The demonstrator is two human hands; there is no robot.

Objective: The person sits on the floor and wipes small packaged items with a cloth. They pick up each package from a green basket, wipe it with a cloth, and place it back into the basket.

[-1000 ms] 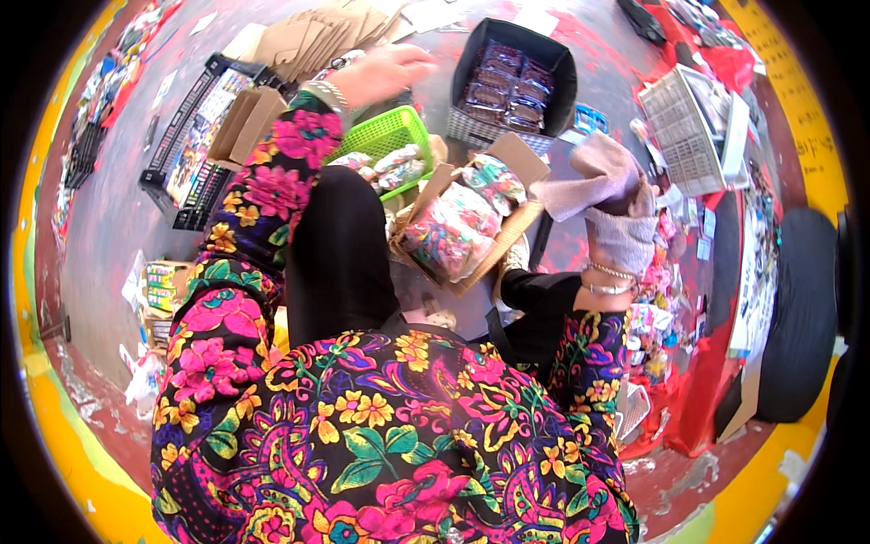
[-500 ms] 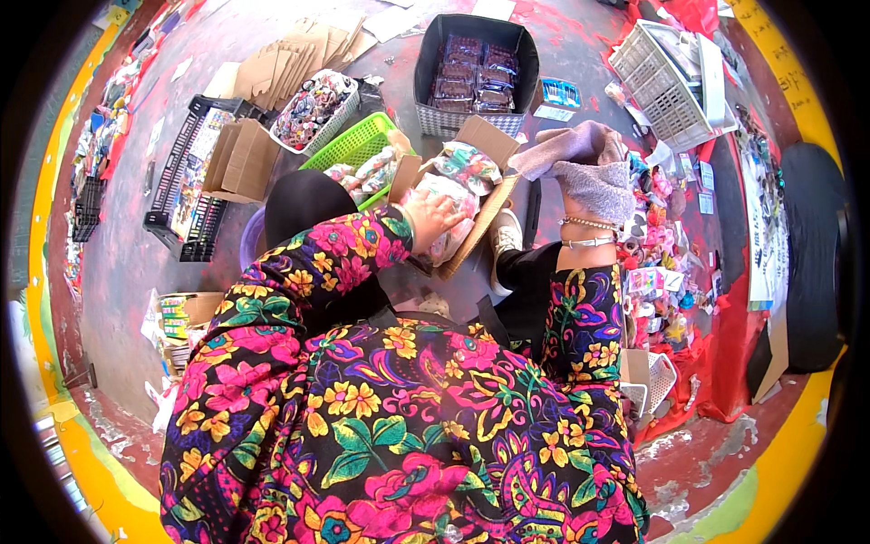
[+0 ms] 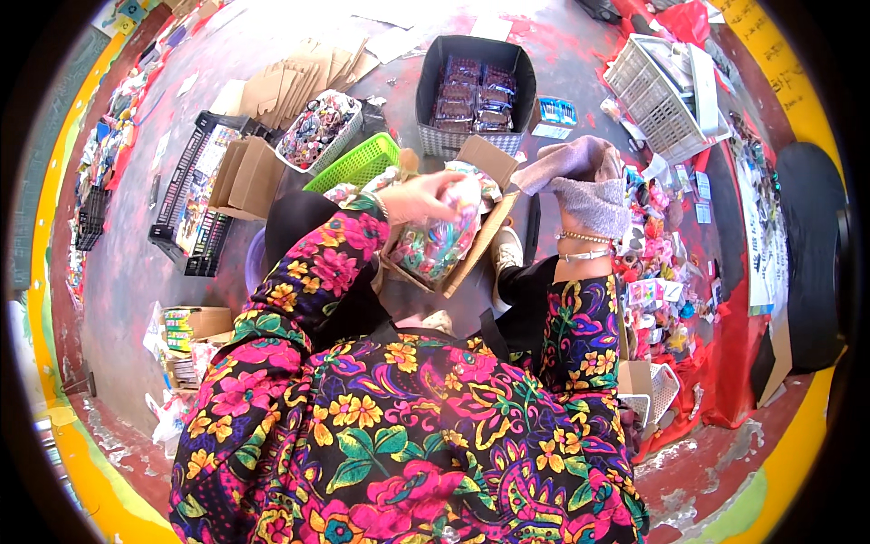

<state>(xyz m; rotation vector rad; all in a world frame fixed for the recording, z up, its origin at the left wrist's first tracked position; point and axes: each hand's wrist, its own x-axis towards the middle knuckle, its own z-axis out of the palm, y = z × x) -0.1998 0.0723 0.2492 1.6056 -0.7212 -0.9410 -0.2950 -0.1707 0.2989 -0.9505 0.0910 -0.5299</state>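
My left hand (image 3: 419, 197) has its fingers curled on the top of a clear plastic bag (image 3: 437, 243) of small colourful pieces. That bag is in an open cardboard box (image 3: 476, 238) between my legs, with more bags behind it. My right forearm reaches up on the right of the box, with bracelets at the wrist. A greyish-purple cloth (image 3: 587, 181) covers my right hand, so its fingers are hidden. The cloth's far end extends left toward the box's raised flap (image 3: 489, 160).
Beyond the box are a green basket (image 3: 362, 161), a white basket of small items (image 3: 317, 131) and a dark bin of packets (image 3: 424, 118). A black crate (image 3: 177, 195) lies left. Loose goods (image 3: 666, 290) cover the right floor, near a grey crate (image 3: 648, 100).
My left hand has gone from lying flat on the bag to gripping its top, a little farther away. The cloth over my right hand has stayed nearly in place.
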